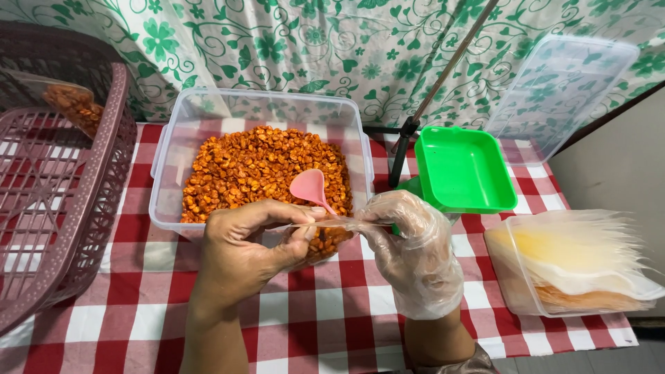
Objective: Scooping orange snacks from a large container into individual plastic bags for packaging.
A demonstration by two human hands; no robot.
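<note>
Tub: a clear plastic tub (170,173) stands at the middle of the tabletop (332,312), toward the far edge, and it is filled with orange coated kernels (256,166).
Scoop: a pink scoop (309,187) lies on the kernels at the near side of the tub; its bowl is toward the far edge and its handle comes down toward the hands.
Bag: a small clear bag (325,235) is held just in front of the near wall of the tub, above the tabletop. It already has some kernels inside. Its mouth edge is stretched flat, so the long axis goes left to right, along the near edge of the tabletop.
Left hand: the left hand (242,253) is bare; its grip is pinched on the left end of the bag mouth.
Right hand: the right hand (415,253) wears a clear plastic glove; its grip is pinched on the right end of the bag mouth.
Basket: a brown-purple basket (104,173) fills the left edge; a packed bag (73,104) lies in its far part.
Tray: a green square tray (464,170) stands right of the tub, just behind the right hand.
Lid: a clear lid (561,90) leans at the far right corner.
Stack: a container of empty bags (575,263) sits at the right edge.
Rod: a dark thin rod (443,76) stands slanted between tub and tray.
</note>
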